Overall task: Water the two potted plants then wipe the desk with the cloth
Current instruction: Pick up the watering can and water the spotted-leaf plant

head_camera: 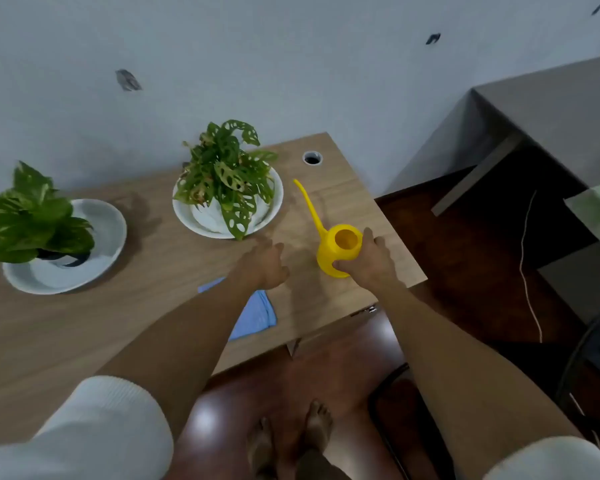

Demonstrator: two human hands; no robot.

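Note:
A yellow watering can (338, 247) with a long thin spout stands on the wooden desk (136, 323) near its right end. My right hand (371, 261) is wrapped around the can's body. My left hand (265, 263) hovers over the desk just left of the can, fingers loosely curled, holding nothing. A holey-leafed plant (224, 174) sits in a white dish (272, 206) behind my left hand. A second, broad-leafed plant (28, 216) stands in a white dish (111, 237) at the far left. A blue cloth (257, 313) lies flat, partly under my left forearm.
The desk's right edge (400, 237) is close beside the can. A round cable hole (312, 158) is at the back right corner. A grey cabinet (534, 133) stands to the right over dark floor, with a thin cord (527, 265) hanging. The wall (257, 64) runs behind the plants.

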